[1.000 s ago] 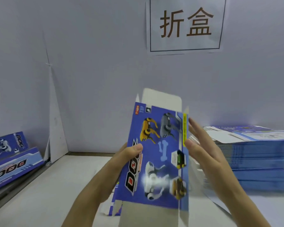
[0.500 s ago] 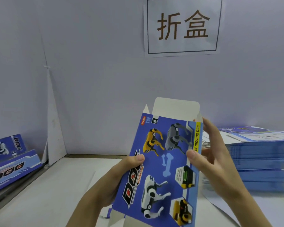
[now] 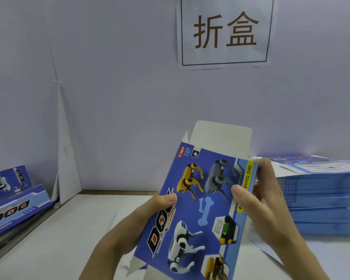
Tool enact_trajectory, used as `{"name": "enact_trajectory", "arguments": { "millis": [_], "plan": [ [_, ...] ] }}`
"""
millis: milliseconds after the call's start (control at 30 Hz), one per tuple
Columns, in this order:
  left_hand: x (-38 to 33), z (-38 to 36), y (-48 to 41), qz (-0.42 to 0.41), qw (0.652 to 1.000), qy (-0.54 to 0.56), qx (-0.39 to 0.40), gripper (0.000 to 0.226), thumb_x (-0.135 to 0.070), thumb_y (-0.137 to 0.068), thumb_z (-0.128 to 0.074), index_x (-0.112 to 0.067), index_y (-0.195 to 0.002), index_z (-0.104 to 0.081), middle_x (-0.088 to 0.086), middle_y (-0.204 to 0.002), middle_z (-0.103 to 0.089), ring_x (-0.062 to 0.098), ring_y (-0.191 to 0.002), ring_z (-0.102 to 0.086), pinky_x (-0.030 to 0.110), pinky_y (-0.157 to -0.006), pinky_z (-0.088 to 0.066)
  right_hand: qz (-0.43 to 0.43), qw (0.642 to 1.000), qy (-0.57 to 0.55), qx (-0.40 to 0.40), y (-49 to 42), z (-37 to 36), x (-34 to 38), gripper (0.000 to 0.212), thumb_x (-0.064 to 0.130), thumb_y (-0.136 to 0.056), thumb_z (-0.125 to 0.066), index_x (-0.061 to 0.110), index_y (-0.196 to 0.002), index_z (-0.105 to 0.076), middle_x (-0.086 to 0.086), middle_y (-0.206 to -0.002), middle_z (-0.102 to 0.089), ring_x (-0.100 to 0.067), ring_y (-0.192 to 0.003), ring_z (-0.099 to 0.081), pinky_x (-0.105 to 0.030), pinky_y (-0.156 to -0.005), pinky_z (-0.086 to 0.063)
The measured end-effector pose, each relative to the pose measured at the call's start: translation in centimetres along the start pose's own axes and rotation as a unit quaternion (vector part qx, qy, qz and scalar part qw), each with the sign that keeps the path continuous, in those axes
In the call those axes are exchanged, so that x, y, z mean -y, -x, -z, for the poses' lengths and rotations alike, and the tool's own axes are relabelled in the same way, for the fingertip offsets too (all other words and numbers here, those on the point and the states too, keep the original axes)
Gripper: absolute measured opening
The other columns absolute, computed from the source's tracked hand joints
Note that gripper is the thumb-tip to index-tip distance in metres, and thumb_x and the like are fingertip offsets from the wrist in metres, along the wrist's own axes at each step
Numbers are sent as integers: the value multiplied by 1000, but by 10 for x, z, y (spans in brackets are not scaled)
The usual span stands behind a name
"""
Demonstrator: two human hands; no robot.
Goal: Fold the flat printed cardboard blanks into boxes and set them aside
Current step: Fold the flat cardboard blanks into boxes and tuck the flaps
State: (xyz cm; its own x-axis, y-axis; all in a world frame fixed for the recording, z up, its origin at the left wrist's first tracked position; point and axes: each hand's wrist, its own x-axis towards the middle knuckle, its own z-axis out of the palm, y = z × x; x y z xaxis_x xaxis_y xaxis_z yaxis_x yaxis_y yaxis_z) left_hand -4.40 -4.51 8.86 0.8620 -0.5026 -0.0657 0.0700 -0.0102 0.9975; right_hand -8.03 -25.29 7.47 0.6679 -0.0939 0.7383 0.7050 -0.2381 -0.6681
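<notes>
Held upright over a white table (image 3: 49, 249) between two bare hands: a blue printed cardboard blank (image 3: 202, 209), tilted slightly rightward, with robot dogs, a pale bone and the "DOG" logo facing the camera. Left hand (image 3: 141, 223) closed on the blank's left edge, thumb pressed flat on the printed face, fingers hidden behind. Right hand (image 3: 259, 205) gripping the right edge beside the yellow "MOVING DOG" strip, thumb on the front, fingers curled around the back. Plain white top flap (image 3: 220, 136) standing unfolded above the printed panel; smaller white flaps visible at the lower end, near the table. To the right, just behind the right hand, a tall stack of flat blue blanks (image 3: 319, 197) resting on the table. At far left, folded boxes (image 3: 14, 201) with the same dog print set beyond the table's edge. Above, on the pale wall (image 3: 109, 77), a white paper sign (image 3: 224, 31) bearing two brown Chinese characters inside a dark border.
</notes>
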Motion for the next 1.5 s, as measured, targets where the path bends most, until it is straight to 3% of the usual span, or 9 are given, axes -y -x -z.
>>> {"name": "enact_trajectory", "arguments": {
  "millis": [67,167,267,467,667,1000,1167,1333,1500],
  "plan": [
    [3,2,1,-67,997,-36,3,47,-12,-77,-78,11,-110,-54,1,-45,-62,3,-38,-60,14,-41,-46,-11,999,-24,18,0,0,-1,24,42,-74,-61,40,-96,-53,11,-92,-68,-7,-76,-67,-30,-61,-56],
    [7,13,-11,-164,984,-44,-55,127,-63,-26,-89,-22,-136,-42,1,-117,-68,13,-96,-70,27,-72,-56,-23,998,-40,47,2,-1,-3,24,36,-74,-64,37,-96,-54,8,-92,-70,-12,-81,-70,-36,-65,-59],
    [16,15,-2,-270,958,-89,-42,81,-50,-63,-75,-55,-135,-38,-11,-139,-52,22,-119,-60,36,-81,-57,-13,995,-64,73,5,-6,-3,20,35,-73,-61,35,-90,-53,12,-82,-67,-8,-73,-67,-26,-58,-55],
    [13,5,9,-406,898,-147,-89,69,-40,-77,-63,-49,-140,-36,-5,-144,-48,27,-125,-55,58,-95,-47,23,988,-130,76,7,-6,1,42,27,-74,-55,57,-104,-62,29,-96,-68,8,-85,-66,-12,-68,-54],
    [16,-6,6,-400,908,-62,-104,61,-40,-74,-65,-47,-131,-46,-3,-138,-54,31,-113,-62,56,-86,-52,8,987,-152,57,9,-11,0,36,31,-76,-53,50,-105,-64,12,-96,-71,-8,-84,-69,-23,-68,-57],
    [21,-4,2,-412,905,32,-99,20,-32,-75,-62,-26,-60,-50,-4,-54,-46,10,-45,-49,22,-45,-43,9,992,-109,61,11,-19,11,30,36,-71,-58,29,-99,-54,-15,-79,-51,-47,-68,-49,-48,-53,-47],
    [18,-4,1,-428,900,62,-62,14,-28,-77,-60,-28,-64,-54,-9,-60,-51,6,-50,-53,18,-48,-45,21,994,-95,58,10,-18,12,26,37,-71,-57,34,-96,-53,-13,-81,-46,-32,-61,-43,-30,-56,-43],
    [17,1,4,-406,910,57,-63,21,-29,-75,-61,-25,-58,-49,-3,-55,-42,11,-47,-48,22,-46,-44,12,997,-58,50,12,-18,5,33,38,-68,-60,32,-99,-50,-15,-75,-41,-45,-64,-39,-58,-58,-40],
    [16,-1,6,-414,907,35,-69,21,-30,-76,-60,-27,-57,-50,-4,-56,-43,10,-48,-47,22,-48,-43,54,997,-21,53,11,-17,4,27,37,-68,-58,31,-93,-49,-9,-87,-42,-40,-73,-42,-50,-63,-42]
  ]
}}
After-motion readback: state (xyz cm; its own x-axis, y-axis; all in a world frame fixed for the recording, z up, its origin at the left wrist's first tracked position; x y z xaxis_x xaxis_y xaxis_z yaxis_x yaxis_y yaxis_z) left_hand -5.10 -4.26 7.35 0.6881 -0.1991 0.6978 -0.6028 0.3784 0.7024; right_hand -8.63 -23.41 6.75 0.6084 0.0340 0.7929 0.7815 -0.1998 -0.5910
